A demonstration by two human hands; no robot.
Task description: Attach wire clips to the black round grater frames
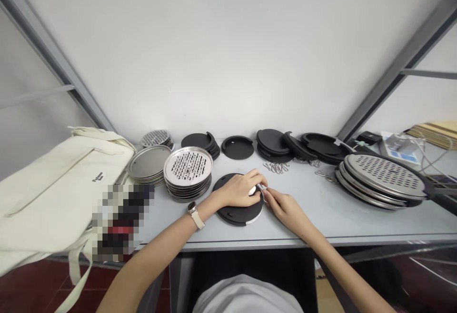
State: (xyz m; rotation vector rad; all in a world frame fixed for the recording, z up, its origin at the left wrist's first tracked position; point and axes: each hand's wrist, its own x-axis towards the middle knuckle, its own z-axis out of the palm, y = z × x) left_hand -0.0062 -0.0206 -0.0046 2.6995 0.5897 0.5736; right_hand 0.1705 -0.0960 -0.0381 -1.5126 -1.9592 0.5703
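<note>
A black round disc [238,214] lies on the grey table in front of me, with a strip of silvery rim showing at its lower right. My left hand [244,190] rests across it, fingers bent over its right edge. Between those fingers a small white round bit [252,190] shows; what it is I cannot make out. At the same edge my right hand [285,208] pinches a small metal piece [262,187], its fingers closed and partly hiding it. A stack of round grater plates [188,167] stands left of the disc.
Plain metal discs [150,163] and more graters [155,137] sit at left, beside a cream bag [53,189]. Black round holders [237,147] line the back. Bent wire clips [276,167] lie before them. Stacked graters [385,175] stand at right.
</note>
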